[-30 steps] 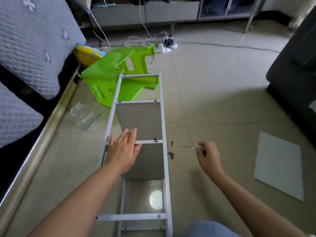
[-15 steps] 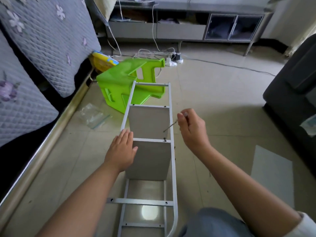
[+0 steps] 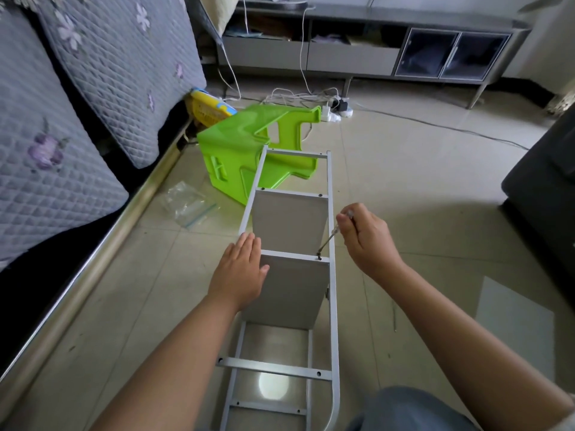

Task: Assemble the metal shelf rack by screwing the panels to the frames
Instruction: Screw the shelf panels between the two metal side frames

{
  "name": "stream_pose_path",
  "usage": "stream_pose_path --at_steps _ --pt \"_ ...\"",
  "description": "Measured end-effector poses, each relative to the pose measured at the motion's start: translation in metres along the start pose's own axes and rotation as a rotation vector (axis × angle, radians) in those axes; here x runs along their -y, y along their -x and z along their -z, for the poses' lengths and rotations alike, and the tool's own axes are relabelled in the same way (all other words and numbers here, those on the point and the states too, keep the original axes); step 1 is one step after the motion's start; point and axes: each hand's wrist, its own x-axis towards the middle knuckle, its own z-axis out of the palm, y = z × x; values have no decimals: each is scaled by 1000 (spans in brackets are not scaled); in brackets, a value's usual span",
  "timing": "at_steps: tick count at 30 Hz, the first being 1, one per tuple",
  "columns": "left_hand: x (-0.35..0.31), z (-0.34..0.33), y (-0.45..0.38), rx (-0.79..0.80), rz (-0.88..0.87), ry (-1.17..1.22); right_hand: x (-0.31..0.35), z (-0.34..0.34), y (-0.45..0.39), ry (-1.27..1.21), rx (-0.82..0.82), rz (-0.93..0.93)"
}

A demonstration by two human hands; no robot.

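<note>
A white metal frame (image 3: 331,213) lies along the floor, away from me, with two grey panels (image 3: 291,223) standing between its rails. My left hand (image 3: 239,270) rests flat, fingers straight, on the left rail and the edge of the nearer panel (image 3: 295,290). My right hand (image 3: 367,237) pinches a thin screwdriver (image 3: 329,241). Its tip sits on a dark screw (image 3: 319,256) at the right end of the middle crossbar. A loose grey panel (image 3: 515,325) lies on the floor at the right.
A green plastic stool (image 3: 249,150) lies tipped under the frame's far end. A clear plastic bag (image 3: 186,202) lies left of the frame. A quilted sofa edge runs along the left. A dark sofa (image 3: 544,181) stands at the right. Cables and a power strip (image 3: 336,108) lie beyond.
My right hand rose from the loose screws on the floor with the screwdriver and set its tip on the crossbar screw. My left hand stayed on the left rail.
</note>
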Motion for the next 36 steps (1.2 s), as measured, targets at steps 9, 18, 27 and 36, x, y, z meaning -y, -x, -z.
stream_pose_path --at_steps 9,18,27,36 --pt "0 -3 2 -23 22 -20 0 -6 1 -11 0 -8" --pt "-4 0 -1 -72 72 -60 -9 -9 4 34 5 22" --pt "-5 5 2 -6 75 -34 1 -7 -1 4 -34 6" --pt "-6 7 3 6 78 -24 -1 -7 2 28 -22 -9"
